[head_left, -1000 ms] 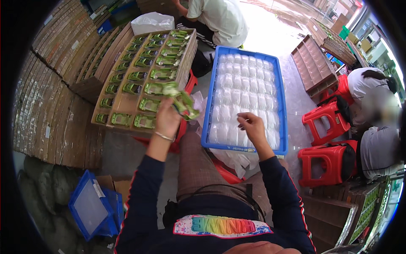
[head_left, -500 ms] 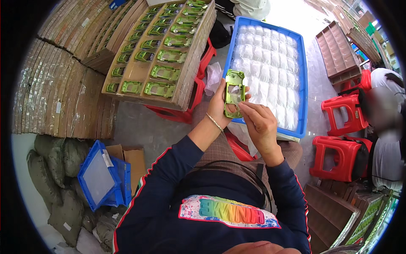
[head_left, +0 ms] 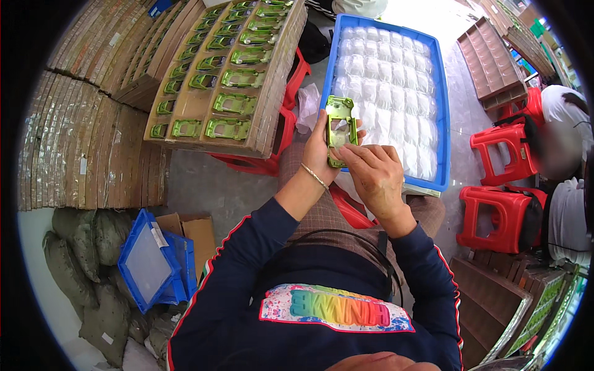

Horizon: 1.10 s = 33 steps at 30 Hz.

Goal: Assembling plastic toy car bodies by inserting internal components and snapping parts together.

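Note:
A green toy car body shell (head_left: 339, 110) lies along my left hand (head_left: 317, 149), whose thumb and fingers close around its sides. My right hand (head_left: 378, 180) reaches over the shell's near end with bent fingers. Its fingertips press together at the shell's inner edge, and whatever they may pinch there is hidden. Something clear and shiny shows in the middle opening of the shell. Just beyond and to the right stands a blue tray (head_left: 443, 123) filled with rows of clear, whitish plastic pieces (head_left: 383, 80).
At the left, a brown partitioned tray (head_left: 263, 133) holding several green car shells rests on a red stool (head_left: 288, 127). Stacked brown trays (head_left: 68, 142), sacks (head_left: 102, 315) and blue crates (head_left: 148, 263) fill the far left. Red stools (head_left: 495, 216) and a seated person (head_left: 566, 136) are right.
My right fingertips have shifted slightly left and nearer, onto the shell's near end. The left hand keeps its hold on the shell. The whole view has shifted a little.

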### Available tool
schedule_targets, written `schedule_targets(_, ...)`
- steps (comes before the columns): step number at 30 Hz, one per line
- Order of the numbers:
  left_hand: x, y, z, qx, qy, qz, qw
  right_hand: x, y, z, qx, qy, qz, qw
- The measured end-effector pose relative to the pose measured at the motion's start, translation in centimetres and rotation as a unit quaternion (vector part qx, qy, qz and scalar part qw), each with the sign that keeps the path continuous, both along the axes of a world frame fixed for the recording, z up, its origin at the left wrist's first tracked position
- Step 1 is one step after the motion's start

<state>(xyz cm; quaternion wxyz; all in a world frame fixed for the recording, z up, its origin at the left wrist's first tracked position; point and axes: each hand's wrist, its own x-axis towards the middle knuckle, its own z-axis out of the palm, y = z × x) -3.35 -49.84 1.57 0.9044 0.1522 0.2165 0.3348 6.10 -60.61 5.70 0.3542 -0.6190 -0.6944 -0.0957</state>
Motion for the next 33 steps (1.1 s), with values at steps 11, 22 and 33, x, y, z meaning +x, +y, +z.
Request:
schedule_targets(11,0.2,-0.1,-0.3,-0.009,-0.012,-0.018,1.000,0.3,0.1,-0.1,-0.011,-0.025,-0.016,1.000)
schedule_targets(22,1.0,-0.3,0.5,-0.039,-0.017,-0.004,0.999,0.7,0.0,0.8,-0.029,-0.043,-0.014,0.999)
schedule_targets(33,1.0,-0.1,-0.5,0.001,-0.017,-0.013,1.000,0.8,0.6,0.8,-0.088,-0.052,-0.006,0.995)
